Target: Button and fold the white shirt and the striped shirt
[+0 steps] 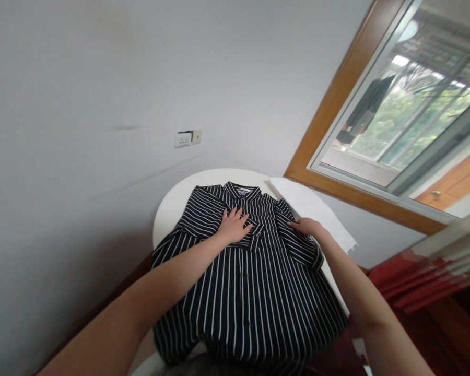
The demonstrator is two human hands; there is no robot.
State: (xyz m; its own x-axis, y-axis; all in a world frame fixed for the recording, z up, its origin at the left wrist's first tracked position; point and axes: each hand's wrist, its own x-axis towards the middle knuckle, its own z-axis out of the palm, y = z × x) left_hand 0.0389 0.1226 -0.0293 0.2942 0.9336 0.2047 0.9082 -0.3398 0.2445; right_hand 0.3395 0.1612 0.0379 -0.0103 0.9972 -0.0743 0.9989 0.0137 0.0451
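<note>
A black shirt with white stripes (254,282) lies spread front up, its collar at the far end and its lower part hanging toward me. Its left-side sleeve is laid across the chest. My left hand (234,225) rests flat on the chest and that sleeve, fingers spread. At the other sleeve's outer edge, my right hand (307,226) has its fingers closed on the cloth; part of those fingers is hidden. Beneath the shirt is a round white table (170,209).
White cloth or paper (317,203) lies at the table's right edge. Behind stands a pale wall with a socket (183,139). A wood-framed window (337,94) is at the right, above a red and white curtain (426,277).
</note>
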